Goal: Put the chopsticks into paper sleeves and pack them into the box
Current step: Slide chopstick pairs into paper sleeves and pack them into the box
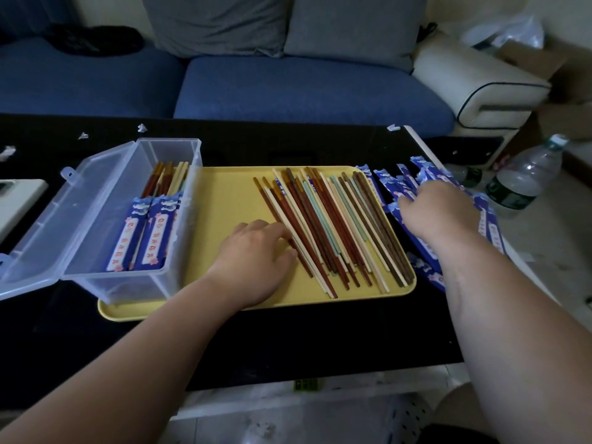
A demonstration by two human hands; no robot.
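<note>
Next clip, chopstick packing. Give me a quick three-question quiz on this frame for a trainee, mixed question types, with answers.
1. True or false: the clear box stands with its lid shut.
2. The right hand rests on: A) the water bottle, B) the blue paper sleeves, C) the sofa cushion.
3. Fill in: the left hand touches loose chopsticks lying on a ____ tray.
Key: 1 false, the lid hangs open; 2 B; 3 yellow.
</note>
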